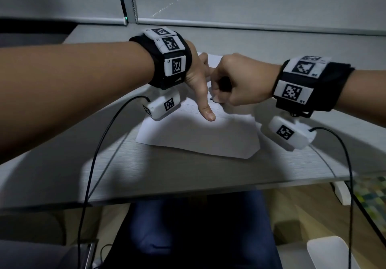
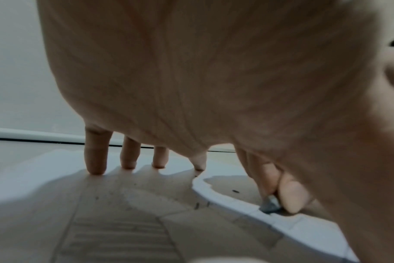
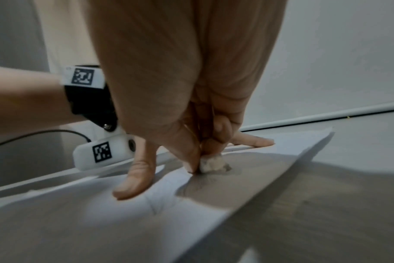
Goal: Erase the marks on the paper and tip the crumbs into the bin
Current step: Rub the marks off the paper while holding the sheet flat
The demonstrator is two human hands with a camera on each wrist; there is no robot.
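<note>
A white sheet of paper (image 1: 200, 137) lies on the grey desk (image 1: 167, 170). My left hand (image 1: 200, 84) presses it flat with straight, spread fingers (image 2: 96, 160) and the thumb (image 1: 205, 109). Just right of that thumb, my right hand (image 1: 234, 82) is curled into a fist and pinches a small, grubby white eraser (image 3: 212, 164), whose tip touches the paper (image 3: 146, 222). The same eraser (image 2: 270, 205) shows between fingertips in the left wrist view. Faint pencil lines (image 3: 155, 204) and a few dark crumbs (image 2: 235, 191) lie on the sheet (image 2: 124, 222).
A grey partition wall (image 1: 229, 1) stands close behind the desk. Black cables (image 1: 98, 153) hang from both wrist cameras over the desk's front edge. Below it are my dark trousers (image 1: 198, 227), a wooden floor and a white object (image 1: 328, 252) at the lower right.
</note>
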